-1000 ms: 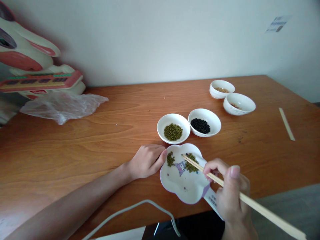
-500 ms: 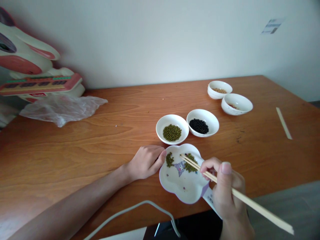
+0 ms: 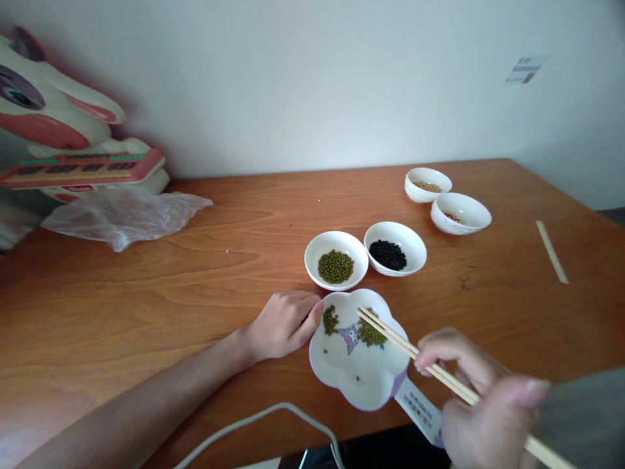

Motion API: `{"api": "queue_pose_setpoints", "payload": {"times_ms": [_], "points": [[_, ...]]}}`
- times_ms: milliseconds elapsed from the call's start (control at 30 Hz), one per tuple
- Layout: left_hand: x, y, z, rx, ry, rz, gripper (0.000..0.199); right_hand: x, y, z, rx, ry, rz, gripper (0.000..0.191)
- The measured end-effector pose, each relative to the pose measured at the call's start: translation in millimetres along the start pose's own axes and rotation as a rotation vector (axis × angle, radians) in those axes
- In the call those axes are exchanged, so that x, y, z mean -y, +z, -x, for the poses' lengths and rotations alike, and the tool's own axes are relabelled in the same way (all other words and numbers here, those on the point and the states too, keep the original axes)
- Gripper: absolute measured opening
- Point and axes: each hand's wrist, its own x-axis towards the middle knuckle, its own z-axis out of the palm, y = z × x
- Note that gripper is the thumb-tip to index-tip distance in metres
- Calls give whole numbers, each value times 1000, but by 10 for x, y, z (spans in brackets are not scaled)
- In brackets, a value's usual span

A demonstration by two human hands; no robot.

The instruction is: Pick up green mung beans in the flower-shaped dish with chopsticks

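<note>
Chopsticks (image 3: 390,334) angled over plate (image 3: 359,378), right hand (image 3: 481,404) gripping, left hand (image 3: 283,322) steadying rim

Head-worn, single view, looking forward and down across a wooden table (image 3: 146,273) toward a white wall (image 3: 293,78); close above the near edge, left hand (image 3: 283,324) and plate (image 3: 359,374) nearest.

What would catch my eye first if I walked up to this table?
Probably the right hand holding chopsticks over green beans on a flower-shaped plate at the table's near edge, the left hand touching its rim. Behind sit bowls of green beans and black beans.
</note>
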Motion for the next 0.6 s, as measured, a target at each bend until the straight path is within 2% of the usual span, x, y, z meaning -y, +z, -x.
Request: {"api": "queue_pose_setpoints", "payload": {"times_ms": [67,133,167,200,300,367,433,500,600], "points": [[-5,-5,-1,-4,0,-13,40,42,-40,-65,-56,-70,19,89],[-8,-5,0,-7,2,-22,40,130,7,-170,-130,-91,-16,88],[-9,-4,1,-8,2,-25,40,180,55,-228,-161,-86,-36,86],[-9,-2,2,-8,2,-27,40,224,106,-283,-184,4,-41,88],[-11,-1,4,-7,-1,-30,40,277,180,-372,-126,-12,-63,85],[-13,-4,5,-6,-5,-28,40,237,112,-323,-75,-53,-23,89],[-15,-7,5,-2,-9,-23,41,166,-18,-194,-16,-37,-8,91],[-12,-8,5,-2,-8,-19,41,93,-142,-31,-15,26,-14,87],[-4,-5,3,-16,7,-14,41,10,-209,170,178,50,-133,84]]}}
